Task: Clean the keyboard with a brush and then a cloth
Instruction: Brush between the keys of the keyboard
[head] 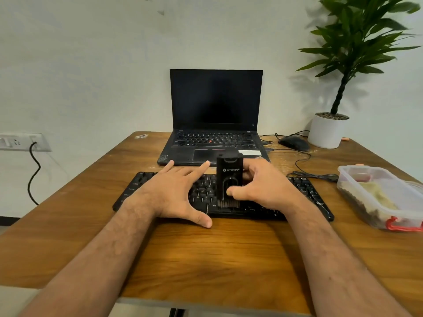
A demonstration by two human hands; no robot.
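A black keyboard (307, 191) lies across the wooden table (206, 252) in front of me. My right hand (263, 188) grips a black block-shaped brush (229, 177) upright, its bristles pressed on the bottom key row near the middle. My left hand (176, 193) lies flat on the keyboard's left half, fingers spread, holding nothing. A pale cloth (377, 197) sits inside a clear plastic box at the right.
An open black laptop (215, 110) stands behind the keyboard. A black mouse (294, 143) and its cable lie at the back right beside a white plant pot (326, 131). The clear box (357, 170) with a red latch sits near the right edge.
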